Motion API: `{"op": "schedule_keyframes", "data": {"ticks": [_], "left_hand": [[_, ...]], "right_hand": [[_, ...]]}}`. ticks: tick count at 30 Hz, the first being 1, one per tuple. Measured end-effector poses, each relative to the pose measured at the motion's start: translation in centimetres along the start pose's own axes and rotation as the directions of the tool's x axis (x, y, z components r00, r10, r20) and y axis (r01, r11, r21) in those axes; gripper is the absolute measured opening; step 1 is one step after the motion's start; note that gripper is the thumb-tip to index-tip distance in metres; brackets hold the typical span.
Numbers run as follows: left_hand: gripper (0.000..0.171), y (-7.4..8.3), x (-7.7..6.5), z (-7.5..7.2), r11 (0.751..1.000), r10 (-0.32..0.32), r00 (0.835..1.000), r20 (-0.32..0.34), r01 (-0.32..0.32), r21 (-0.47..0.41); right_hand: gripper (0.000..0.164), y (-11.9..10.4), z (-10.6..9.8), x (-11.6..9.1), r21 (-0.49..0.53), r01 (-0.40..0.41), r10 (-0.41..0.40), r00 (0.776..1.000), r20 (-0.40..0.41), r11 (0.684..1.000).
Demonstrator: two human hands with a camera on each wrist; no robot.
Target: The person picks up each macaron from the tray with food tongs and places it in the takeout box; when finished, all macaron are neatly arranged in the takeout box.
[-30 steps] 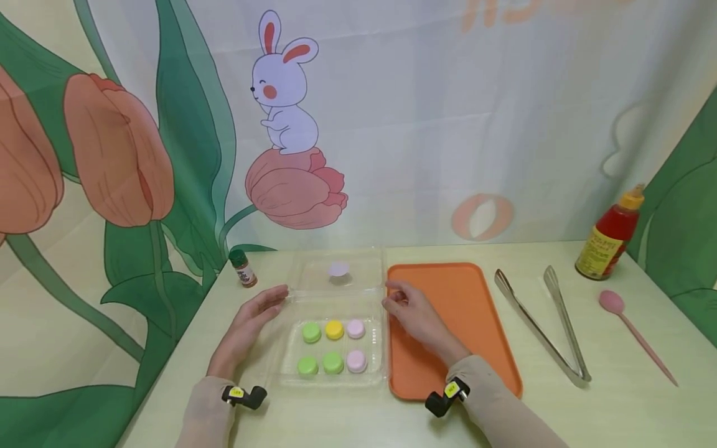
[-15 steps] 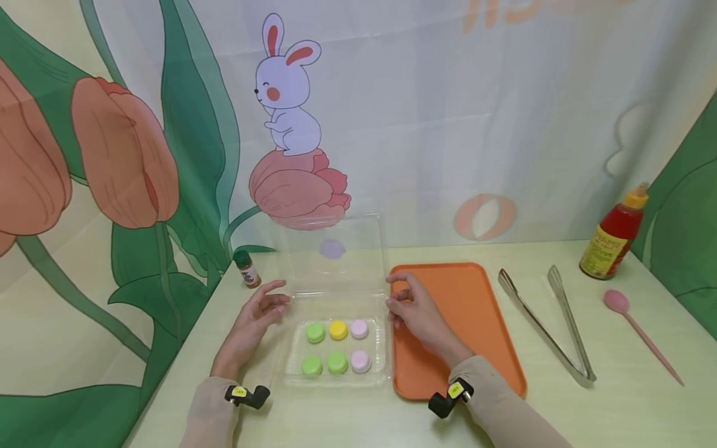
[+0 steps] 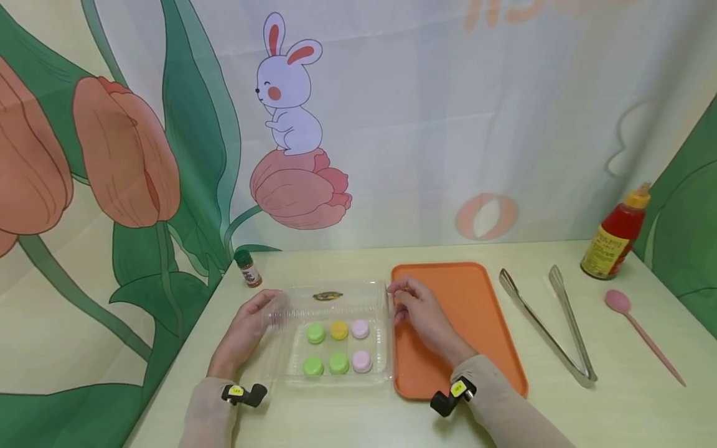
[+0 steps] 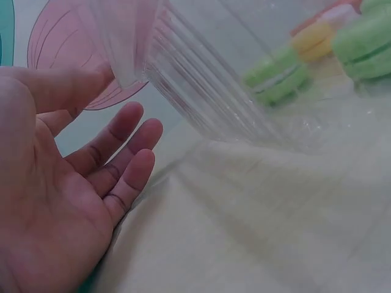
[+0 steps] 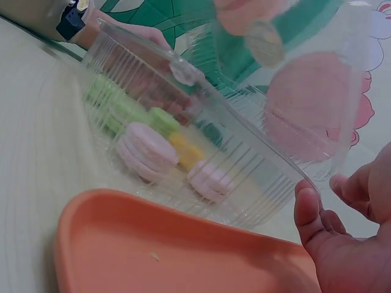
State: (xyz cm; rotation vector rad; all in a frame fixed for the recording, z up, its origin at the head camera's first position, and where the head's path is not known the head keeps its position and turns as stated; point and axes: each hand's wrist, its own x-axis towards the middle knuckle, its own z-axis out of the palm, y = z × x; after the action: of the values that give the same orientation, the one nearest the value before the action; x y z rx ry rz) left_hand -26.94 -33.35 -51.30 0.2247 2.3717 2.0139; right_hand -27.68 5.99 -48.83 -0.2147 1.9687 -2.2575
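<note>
A clear plastic clamshell box [image 3: 335, 381] holds several macarons in two rows: green macarons [image 3: 338, 362], a yellow macaron [image 3: 338, 330] and pale pink macarons [image 3: 361, 361]. Its hinged lid [image 3: 358, 291] stands raised and tips forward over the box, with an oval label [image 3: 327, 296] on it. At the lid's left side is my left hand [image 3: 243, 333]; its thumb meets the plastic in the left wrist view, the other fingers loosely bent. My right hand [image 3: 428, 320] is at the right side, fingertips [image 5: 307, 198] against the plastic edge near the hinge, partly over the orange tray.
The orange tray [image 3: 462, 286] lies just right of the box. Further right are metal tongs [image 3: 571, 330], a pink spoon [image 3: 618, 302] and a red sauce bottle [image 3: 613, 239]. A small green-capped jar [image 3: 248, 269] stands at the back left, before a printed curtain [image 3: 414, 124].
The lid has swung up from lying back on the table, through upright, and now leans forward over the macarons. Both hands have stayed at its sides with small finger shifts.
</note>
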Motion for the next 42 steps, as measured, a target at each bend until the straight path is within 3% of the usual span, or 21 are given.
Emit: {"op": "schedule_keyframes", "data": {"ticks": [4,8,13,21,25,32,37,42], "left_hand": [[0.031,0.3,-0.1,0.2,1.000,-0.013,1.000,0.004,0.013,-0.017],[0.032,0.5,-0.3,0.3,0.998,-0.022,1.000,-0.001,0.022,0.058],[0.031,0.4,-0.3,0.2,0.997,-0.010,1.000,-0.010,0.011,0.074],[0.029,0.5,-0.2,0.4,0.999,-0.005,1.000,-0.022,0.006,0.045],[0.030,0.6,-0.2,0.4,0.999,-0.014,0.999,-0.029,0.015,0.049],[0.029,0.8,-0.3,0.3,0.999,-0.004,0.999,-0.039,0.006,0.038],[0.032,1.0,-0.5,0.4,0.999,0.012,1.000,-0.029,-0.011,0.039],[0.037,1.5,-1.8,0.4,0.995,-0.031,0.999,-0.016,0.032,0.093]], "right_hand": [[0.019,-0.1,0.0,-0.1,-0.026,-0.005,0.005,1.000,-0.006,1.000],[0.016,-0.2,0.0,-0.4,-0.108,0.021,-0.021,1.000,-0.001,0.994],[0.015,-0.3,-0.1,-0.8,-0.202,0.041,-0.037,0.999,0.023,0.978],[0.039,-2.1,-0.6,-3.9,-0.442,0.109,-0.074,0.993,0.095,0.891],[0.047,-2.8,-0.7,-6.6,-0.471,0.140,-0.075,0.985,0.154,0.871],[0.050,-2.2,-0.1,-9.9,-0.423,0.144,-0.045,0.971,0.236,0.894],[0.051,-1.5,0.5,-10.4,-0.349,0.094,-0.021,0.978,0.208,0.932],[0.050,-1.1,1.0,-10.7,-0.290,0.058,-0.004,0.983,0.183,0.955]]}}
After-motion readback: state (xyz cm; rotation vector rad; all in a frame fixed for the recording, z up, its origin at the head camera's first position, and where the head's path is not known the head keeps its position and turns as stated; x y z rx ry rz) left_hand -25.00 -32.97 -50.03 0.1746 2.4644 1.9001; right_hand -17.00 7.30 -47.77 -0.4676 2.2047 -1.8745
